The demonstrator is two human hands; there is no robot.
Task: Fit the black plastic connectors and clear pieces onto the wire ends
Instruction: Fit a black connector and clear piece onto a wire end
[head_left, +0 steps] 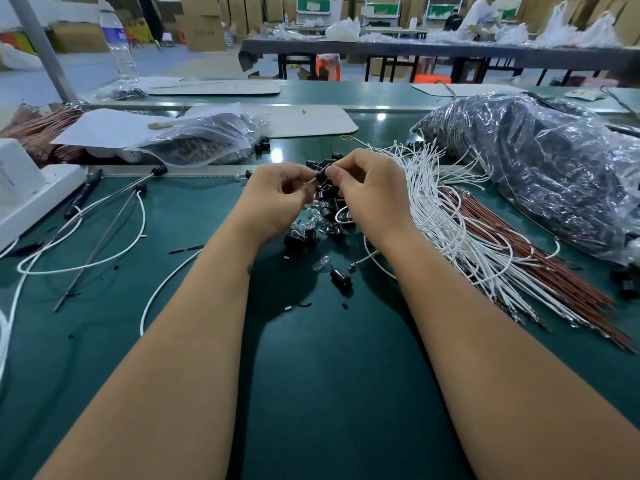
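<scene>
— Now, what is held by the hands?

— One black connector (321, 174) is pinched between both: the left hand (277, 199) and the right hand (367, 192) are met above the bench (311, 375), fingers curled round it. Whether a wire end is already in it cannot be told.

— And the loose parts, how many are counted?

— A heap of connectors and clear pieces (318, 216) is seen under the hands, too tangled to be counted. One connector (341, 278) is set apart nearer the body, with one clear piece (320, 264) just beside it.

— Wires?

— Two bundles are laid at the right: white wires (450, 216) and brown wires (540, 258), side by side. Two plastic bags are noted: a clear bag (204, 140) at the left, a big bag (540, 168) at the right. One bottle (119, 43) is stood at the far left.
</scene>
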